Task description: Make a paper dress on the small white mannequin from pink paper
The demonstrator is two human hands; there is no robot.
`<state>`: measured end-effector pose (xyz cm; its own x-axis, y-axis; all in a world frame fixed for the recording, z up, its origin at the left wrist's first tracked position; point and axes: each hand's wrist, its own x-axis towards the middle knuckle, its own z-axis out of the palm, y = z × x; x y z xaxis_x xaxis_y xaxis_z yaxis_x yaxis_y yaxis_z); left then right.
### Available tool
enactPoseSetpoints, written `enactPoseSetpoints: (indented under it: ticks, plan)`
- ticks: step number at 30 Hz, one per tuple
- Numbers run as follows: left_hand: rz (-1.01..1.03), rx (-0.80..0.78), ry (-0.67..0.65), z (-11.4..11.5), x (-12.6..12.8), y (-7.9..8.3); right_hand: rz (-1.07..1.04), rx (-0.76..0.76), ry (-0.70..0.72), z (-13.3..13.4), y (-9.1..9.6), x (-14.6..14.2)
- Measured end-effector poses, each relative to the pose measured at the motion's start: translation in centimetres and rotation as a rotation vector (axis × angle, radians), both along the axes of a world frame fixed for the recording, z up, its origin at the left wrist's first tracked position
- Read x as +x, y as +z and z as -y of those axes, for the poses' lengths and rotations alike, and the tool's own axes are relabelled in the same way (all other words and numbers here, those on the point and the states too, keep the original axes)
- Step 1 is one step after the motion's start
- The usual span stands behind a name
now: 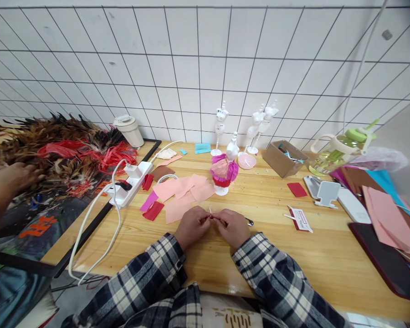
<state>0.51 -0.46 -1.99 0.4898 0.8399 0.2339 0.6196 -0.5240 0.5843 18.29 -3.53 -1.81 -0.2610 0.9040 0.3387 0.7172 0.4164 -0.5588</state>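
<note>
My left hand (195, 226) and my right hand (233, 226) meet over the table, fingertips pinched together. Between them is a thin pale strip (210, 210), too small to make out fully. Just beyond stands a small white mannequin (233, 148) dressed in a ruffled magenta, peach and red paper skirt (222, 169). Peach paper sheets (177, 209) lie overlapping beside my left hand, with red paper pieces (153, 211) and a magenta piece (149, 201) at their left. A dark-handled tool (249, 222) is partly hidden behind my right hand.
Bare white mannequins (220, 125), a pink bowl (246, 161) and a cardboard box (284, 158) stand along the wall. A power strip (131, 184) with cables lies left. Another person's hand (13, 182) touches feathers (64, 150). At right are a phone stand (327, 193) and a bottle (341, 150).
</note>
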Motion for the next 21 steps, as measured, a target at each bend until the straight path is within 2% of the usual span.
enactPoseSetpoints:
  ticks: [13, 18, 21]
  plan:
    - [-0.115, -0.028, 0.032, 0.5, 0.4, 0.8, 0.024, -0.055, -0.066, 0.0, 0.2, -0.2]
    - [-0.022, -0.043, 0.045, 0.8, 0.5, 1.1, -0.03, -0.092, -0.163, 0.0, 0.6, -0.5]
    - [0.121, -0.059, 0.01, 0.8, 0.4, 1.3, -0.121, -0.127, -0.229, -0.2, 0.7, -0.3]
